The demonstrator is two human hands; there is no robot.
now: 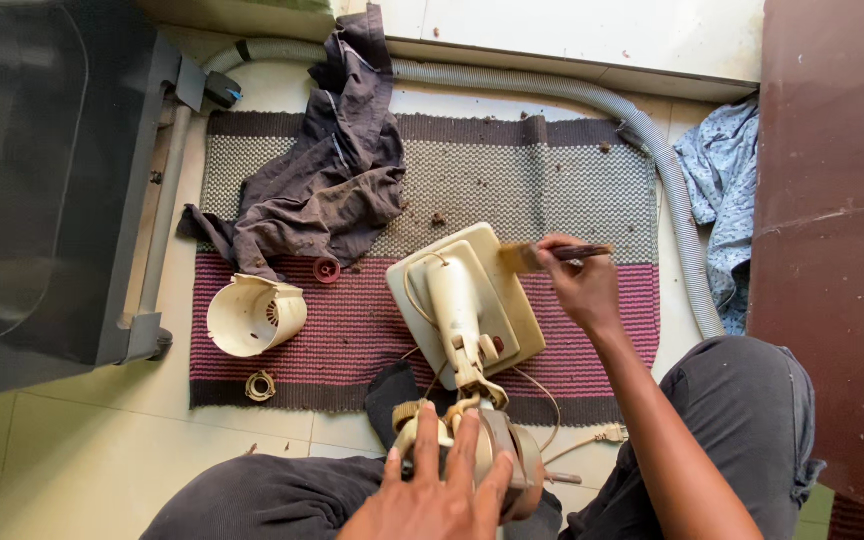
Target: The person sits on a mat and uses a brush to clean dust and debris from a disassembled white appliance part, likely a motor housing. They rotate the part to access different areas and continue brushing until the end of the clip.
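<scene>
Seen from above, seated on a tiled floor before a striped woven mat [512,180]; in the lower centre of the frame, left hand [439,490] laid flat with fingers spread over the motor end [472,440] of a cream-coloured fan body [464,310], pressing down rather than gripping; at centre right, right hand [580,285] closed around the dark handle of a small paintbrush [552,255], bristles touching the upper right corner of the fan's square base [512,300]; base resting on the mat at the middle of the frame, stem running down towards the lap; thin cord [552,400] looping off to the lower right. Left of the base, a cream conical housing [255,315] lying on its side; just below it a small ring-shaped part [260,386]; near the cloth, a small red cap [327,270]. Upper centre, a crumpled dark cloth [332,170]; along the top and right, a grey corrugated hose [652,150]; far left, a dark appliance [42,180].
</scene>
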